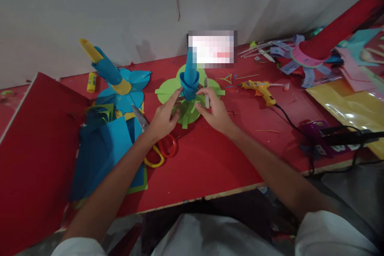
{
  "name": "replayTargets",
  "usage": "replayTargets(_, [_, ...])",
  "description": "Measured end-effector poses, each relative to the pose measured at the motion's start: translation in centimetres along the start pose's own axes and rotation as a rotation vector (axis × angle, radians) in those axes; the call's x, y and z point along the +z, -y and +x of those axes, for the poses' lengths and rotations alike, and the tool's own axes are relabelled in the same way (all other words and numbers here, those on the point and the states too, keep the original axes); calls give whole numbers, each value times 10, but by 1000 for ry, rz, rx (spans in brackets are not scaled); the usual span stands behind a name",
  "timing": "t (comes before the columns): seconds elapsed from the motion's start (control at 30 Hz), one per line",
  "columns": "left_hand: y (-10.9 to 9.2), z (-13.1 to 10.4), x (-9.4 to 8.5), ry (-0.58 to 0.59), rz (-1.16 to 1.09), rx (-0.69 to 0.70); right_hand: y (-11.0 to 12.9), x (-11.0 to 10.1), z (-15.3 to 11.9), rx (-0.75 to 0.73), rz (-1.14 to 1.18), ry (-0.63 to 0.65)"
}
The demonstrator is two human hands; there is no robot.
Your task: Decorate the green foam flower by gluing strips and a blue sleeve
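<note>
A blue paper cone (pixel 190 73) with a wrapped blue collar stands upright on a green petal-shaped paper base (pixel 168 91) at the middle of the red table. On its left side, my left hand (pixel 166 114) has its fingers apart, with fingertips beside the collar's lower edge. My right hand (pixel 214 110) is at the right side, thumb and fingers spread around the collar's bottom. Whether the fingertips press on the paper is hard to tell. Scissors (pixel 170 146) with red and yellow handles lie partly beneath my left hand and wrist.
A blue and yellow paper flower (pixel 112 78) stands at the left, near a glue stick (pixel 91 82) and blue sheets (pixel 102 148). To the right lie a yellow glue gun (pixel 262 91) with a black cord, a purple item (pixel 321 138) and a yellow packet (pixel 345 102). The red table (pixel 198 168) has a front edge.
</note>
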State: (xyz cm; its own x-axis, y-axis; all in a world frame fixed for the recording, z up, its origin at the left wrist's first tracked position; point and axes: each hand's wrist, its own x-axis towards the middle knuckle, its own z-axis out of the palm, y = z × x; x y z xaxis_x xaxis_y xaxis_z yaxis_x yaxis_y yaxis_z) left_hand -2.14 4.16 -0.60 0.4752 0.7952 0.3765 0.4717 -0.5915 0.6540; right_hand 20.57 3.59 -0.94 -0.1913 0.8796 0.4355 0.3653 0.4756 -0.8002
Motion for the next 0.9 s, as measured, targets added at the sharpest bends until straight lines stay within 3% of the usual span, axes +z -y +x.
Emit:
replayTargets(0.3, [-7, 2, -3, -1, 244, -51, -21, 4, 9, 27, 32, 42])
replayTargets(0.47, [-10, -1, -2, -30, 472, -13, -19, -2, 10, 48, 86, -135])
replayTargets(0.63, [-14, -5, 0, 215, 606, 51, -13, -16, 8, 38, 142, -241])
replayTargets(0.7, [-13, -5, 1, 260, 625, 61, -12, -17, 8, 39, 142, -266])
replayTargets(0.8, [-11, -4, 1, 291, 656, 67, -11, -13, 9, 78, 155, -192])
replayTargets(0.9, [-11, -3, 2, 298, 669, 86, -11, -7, 9, 80, 217, -12])
